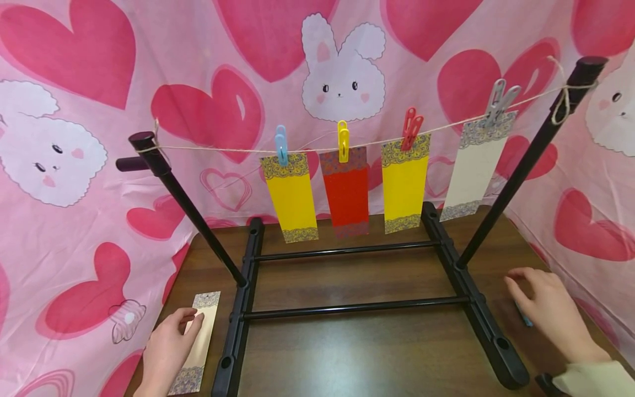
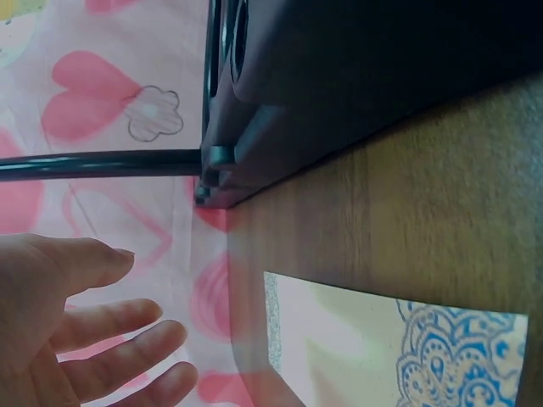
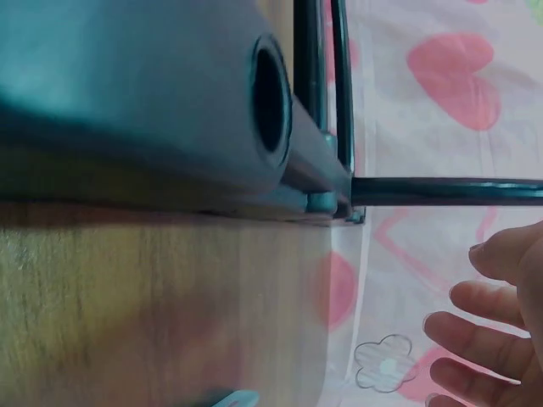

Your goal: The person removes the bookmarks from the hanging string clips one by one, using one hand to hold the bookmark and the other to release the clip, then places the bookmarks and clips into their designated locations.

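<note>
The counter (image 1: 357,281) has a brown wood-grain surface, showing a dull sheen in front of the rack. The rack (image 1: 357,307), black, stands on it on two long feet joined by two crossbars. A cream card (image 1: 204,339), patterned at both ends and partly covered, lies just left of the rack, lengthwise along its left foot. A blue clothes peg (image 1: 524,315), mostly hidden, lies right of the rack, near its right foot.

pink cloth (image 1: 283,99) behind, printed with hearts (image 1: 186,116), white rabbits (image 1: 342,77); brown wood-grain table (image 1: 357,347) in front.
</note>
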A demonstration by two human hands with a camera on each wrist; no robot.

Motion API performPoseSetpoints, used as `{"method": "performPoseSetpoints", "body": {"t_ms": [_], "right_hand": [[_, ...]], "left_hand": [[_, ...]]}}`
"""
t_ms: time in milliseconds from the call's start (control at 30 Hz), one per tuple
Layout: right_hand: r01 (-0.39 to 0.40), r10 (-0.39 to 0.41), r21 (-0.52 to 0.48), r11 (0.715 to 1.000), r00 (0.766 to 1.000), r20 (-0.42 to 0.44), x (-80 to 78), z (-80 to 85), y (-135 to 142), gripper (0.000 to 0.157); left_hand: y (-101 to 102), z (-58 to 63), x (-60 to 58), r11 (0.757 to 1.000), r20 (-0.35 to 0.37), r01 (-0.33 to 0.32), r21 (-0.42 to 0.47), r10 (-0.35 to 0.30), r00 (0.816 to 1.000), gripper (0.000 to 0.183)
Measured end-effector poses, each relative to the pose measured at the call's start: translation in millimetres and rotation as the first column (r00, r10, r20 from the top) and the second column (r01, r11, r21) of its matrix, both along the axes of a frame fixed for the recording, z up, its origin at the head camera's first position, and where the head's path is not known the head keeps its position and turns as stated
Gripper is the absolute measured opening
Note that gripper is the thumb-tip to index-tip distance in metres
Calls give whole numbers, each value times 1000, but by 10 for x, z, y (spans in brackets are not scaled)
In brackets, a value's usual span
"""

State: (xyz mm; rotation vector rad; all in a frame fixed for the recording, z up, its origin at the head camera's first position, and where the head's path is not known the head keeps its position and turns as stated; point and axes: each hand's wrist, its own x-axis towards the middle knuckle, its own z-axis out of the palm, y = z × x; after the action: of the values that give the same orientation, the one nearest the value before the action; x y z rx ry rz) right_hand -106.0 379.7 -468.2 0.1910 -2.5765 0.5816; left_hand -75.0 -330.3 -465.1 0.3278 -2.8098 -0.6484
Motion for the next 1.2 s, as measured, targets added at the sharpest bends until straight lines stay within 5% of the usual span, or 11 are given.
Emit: {"method": "performPoseSetpoints", "body": {"t_ms": [400,733,1200], "right_hand": [[-32,32,26,999,999,-8,-71,79,-143,19],[-63,63,16,998,997,-50,-94,161,-295,19],[-86,87,17,996,992,-88,-91,278,-473,23]], "left_hand": [[102,53,-65,999,114,-2,46,-3,993,39],[221,69,-80,999,-39,29,20,-29,999,32],[409,171,-168,995,-125,89,41,-83,989,28]]}}
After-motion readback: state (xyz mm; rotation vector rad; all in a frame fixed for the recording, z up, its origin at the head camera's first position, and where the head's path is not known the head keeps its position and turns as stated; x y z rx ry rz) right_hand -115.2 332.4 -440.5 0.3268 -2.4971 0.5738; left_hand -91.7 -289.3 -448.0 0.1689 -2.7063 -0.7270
